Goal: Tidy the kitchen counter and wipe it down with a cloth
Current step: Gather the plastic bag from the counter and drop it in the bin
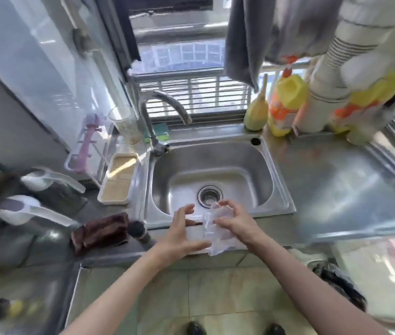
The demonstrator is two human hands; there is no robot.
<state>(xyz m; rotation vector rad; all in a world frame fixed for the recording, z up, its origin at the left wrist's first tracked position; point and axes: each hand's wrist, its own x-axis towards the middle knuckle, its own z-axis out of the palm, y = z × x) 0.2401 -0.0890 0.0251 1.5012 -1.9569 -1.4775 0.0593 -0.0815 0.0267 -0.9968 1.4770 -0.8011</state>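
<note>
Right hand (234, 221) gripping a crumpled clear bag (215, 232) over the sink (271, 180) front rim, left hand (182, 228) fingers spread loose beside it, brown cloth (102, 232) lying farther left.

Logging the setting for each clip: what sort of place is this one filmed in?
A small home kitchen, most likely. A stainless steel sink with a curved faucet sits under a barred window, and detergent bottles stand on the metal counter beside it.
</note>
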